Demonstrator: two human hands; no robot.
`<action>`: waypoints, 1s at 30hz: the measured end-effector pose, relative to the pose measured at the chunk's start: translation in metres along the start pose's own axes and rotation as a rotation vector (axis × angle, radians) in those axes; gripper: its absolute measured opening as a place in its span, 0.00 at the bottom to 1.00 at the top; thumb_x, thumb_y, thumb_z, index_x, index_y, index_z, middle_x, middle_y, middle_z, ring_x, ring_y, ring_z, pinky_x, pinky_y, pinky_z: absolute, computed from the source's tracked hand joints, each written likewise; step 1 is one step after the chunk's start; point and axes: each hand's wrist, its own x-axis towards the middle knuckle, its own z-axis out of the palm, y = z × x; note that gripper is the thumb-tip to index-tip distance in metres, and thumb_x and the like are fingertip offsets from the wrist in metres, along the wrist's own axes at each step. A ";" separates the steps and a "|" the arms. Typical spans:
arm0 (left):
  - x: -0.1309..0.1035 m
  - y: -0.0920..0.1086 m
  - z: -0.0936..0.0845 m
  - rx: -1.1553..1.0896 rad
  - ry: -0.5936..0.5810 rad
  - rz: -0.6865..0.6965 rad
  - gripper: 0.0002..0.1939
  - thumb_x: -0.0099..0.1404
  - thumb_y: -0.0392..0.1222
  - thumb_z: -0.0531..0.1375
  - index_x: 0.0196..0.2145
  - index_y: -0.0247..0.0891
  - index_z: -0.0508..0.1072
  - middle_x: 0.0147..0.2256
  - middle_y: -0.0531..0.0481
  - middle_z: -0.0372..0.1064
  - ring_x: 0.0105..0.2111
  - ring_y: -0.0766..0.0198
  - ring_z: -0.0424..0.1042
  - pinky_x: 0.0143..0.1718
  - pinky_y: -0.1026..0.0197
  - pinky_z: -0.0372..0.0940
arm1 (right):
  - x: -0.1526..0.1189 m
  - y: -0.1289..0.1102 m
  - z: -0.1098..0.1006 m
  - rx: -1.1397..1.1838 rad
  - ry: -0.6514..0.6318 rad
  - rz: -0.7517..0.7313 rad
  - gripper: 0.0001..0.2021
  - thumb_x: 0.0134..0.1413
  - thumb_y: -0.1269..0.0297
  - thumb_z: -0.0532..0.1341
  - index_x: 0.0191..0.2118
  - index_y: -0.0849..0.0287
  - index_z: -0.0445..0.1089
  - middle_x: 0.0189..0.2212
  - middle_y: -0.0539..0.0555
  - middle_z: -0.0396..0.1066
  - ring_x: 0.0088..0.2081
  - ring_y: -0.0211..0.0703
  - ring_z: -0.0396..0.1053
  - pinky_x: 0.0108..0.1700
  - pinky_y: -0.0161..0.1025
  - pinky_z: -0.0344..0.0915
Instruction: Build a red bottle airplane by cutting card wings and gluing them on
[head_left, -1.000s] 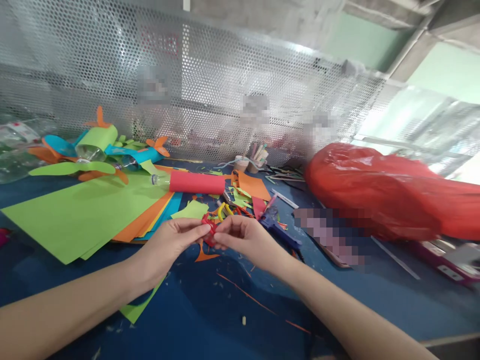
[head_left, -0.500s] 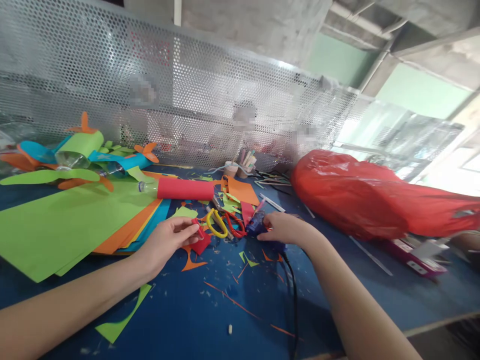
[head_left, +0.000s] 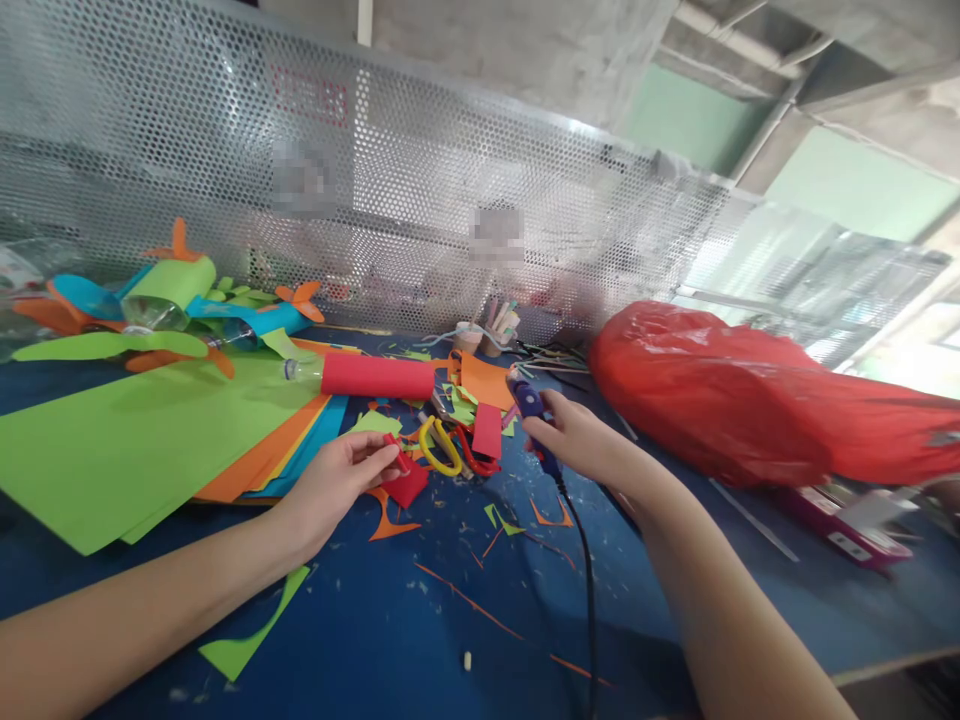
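Bottle [head_left: 386,377], wrapped in red, lies on its side on the blue table [head_left: 360,640], clear neck pointing left; it serves as landmark for all places below.

Left hand [head_left: 337,485]: on the near side of the bottle, thumb and fingertips clamped on a small red piece [head_left: 397,454]. Piece is apart from the bottle, above a scrap of red paper [head_left: 409,485].

Right hand [head_left: 581,435]: right of the bottle, thumb and fingers closed around a blue tool [head_left: 534,410]. Tool tilted, tip up and to the left; black cord [head_left: 587,570] drops from its lower end toward the near edge.

Near side and right of the bottle: yellow-handled scissors [head_left: 440,447], red handles [head_left: 478,462] just beside them, 1 red paper rectangle [head_left: 487,432] overlapping these handles. Farther right: red plastic bag [head_left: 712,390]. Right and slightly beyond: orange paper [head_left: 486,378]. Beyond the bottle: 2 cups [head_left: 469,338], sticks or pens standing in at least 1.

Left of the bottle: large green sheets [head_left: 150,440] over orange and blue ones; past them, a green-wrapped bottle [head_left: 177,285] and a blue-wrapped bottle [head_left: 274,320], orange fins on both.
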 end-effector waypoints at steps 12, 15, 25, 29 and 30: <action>0.000 -0.004 -0.005 0.019 0.011 0.047 0.10 0.52 0.44 0.68 0.32 0.37 0.75 0.29 0.54 0.75 0.30 0.67 0.72 0.36 0.64 0.67 | -0.021 -0.035 0.010 0.948 -0.236 -0.132 0.21 0.57 0.45 0.52 0.31 0.60 0.65 0.17 0.46 0.60 0.21 0.34 0.57 0.26 0.33 0.54; 0.000 -0.005 -0.006 0.042 0.021 0.052 0.11 0.52 0.44 0.68 0.32 0.37 0.76 0.30 0.53 0.75 0.29 0.67 0.72 0.37 0.64 0.66 | -0.030 -0.045 0.013 0.807 -0.311 -0.190 0.23 0.58 0.45 0.51 0.31 0.62 0.69 0.20 0.47 0.62 0.22 0.34 0.57 0.26 0.33 0.54; 0.000 -0.002 -0.003 0.079 -0.006 0.059 0.13 0.51 0.44 0.68 0.34 0.36 0.76 0.31 0.51 0.76 0.32 0.65 0.73 0.39 0.62 0.66 | -0.041 -0.056 0.016 0.521 -0.341 -0.236 0.25 0.61 0.46 0.48 0.29 0.61 0.71 0.23 0.49 0.64 0.22 0.33 0.59 0.24 0.31 0.56; -0.001 -0.002 -0.003 0.081 -0.015 0.059 0.13 0.51 0.44 0.68 0.34 0.36 0.76 0.31 0.50 0.76 0.32 0.64 0.73 0.39 0.61 0.66 | -0.042 -0.055 0.018 0.494 -0.328 -0.258 0.23 0.62 0.48 0.50 0.28 0.61 0.70 0.22 0.49 0.66 0.24 0.34 0.62 0.27 0.31 0.59; -0.001 -0.002 -0.003 0.085 -0.014 0.062 0.13 0.51 0.44 0.68 0.34 0.36 0.76 0.31 0.50 0.76 0.31 0.64 0.74 0.39 0.61 0.67 | -0.042 -0.054 0.019 0.483 -0.322 -0.259 0.23 0.62 0.49 0.50 0.28 0.61 0.70 0.22 0.49 0.66 0.24 0.34 0.63 0.28 0.31 0.59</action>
